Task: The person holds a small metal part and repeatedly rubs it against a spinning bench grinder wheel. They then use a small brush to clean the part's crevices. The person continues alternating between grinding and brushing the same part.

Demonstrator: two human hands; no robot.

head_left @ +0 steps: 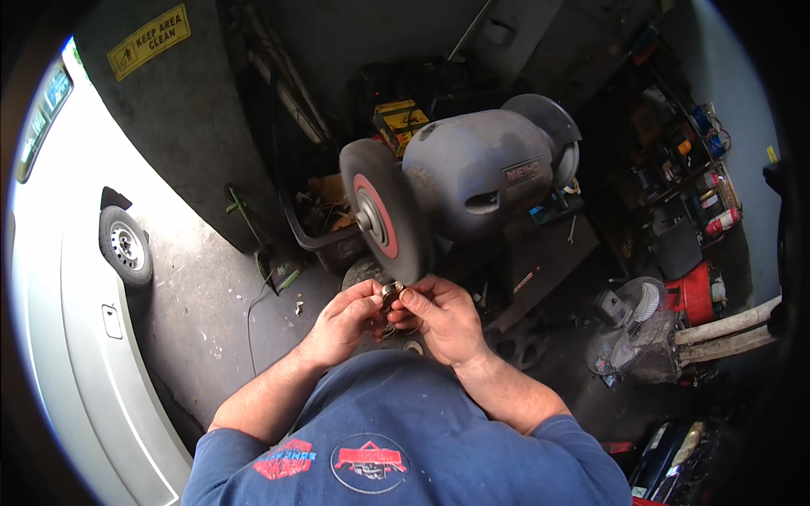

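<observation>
Between both hands is a small curved metal part (391,293), shiny along one edge; its exact kind is too small to make out. My left hand (348,319) pinches its left side with thumb and fingers. On the other side my right hand (440,314) grips it, thumb on top and fingers curled below. The part is right below the lower edge of a dark wire or buffing wheel (386,211) with a red hub; I cannot tell whether they touch. That wheel is mounted on the left end of a grey-blue bench grinder (481,164).
A second guarded wheel (557,126) is on the grinder's right end. A pedestal fan (629,329) stands at the right, near shelves (700,177) of bottles and tools. A wrench (573,228) lies beyond the grinder. At left are a white vehicle (76,363) and a dark panel (169,110).
</observation>
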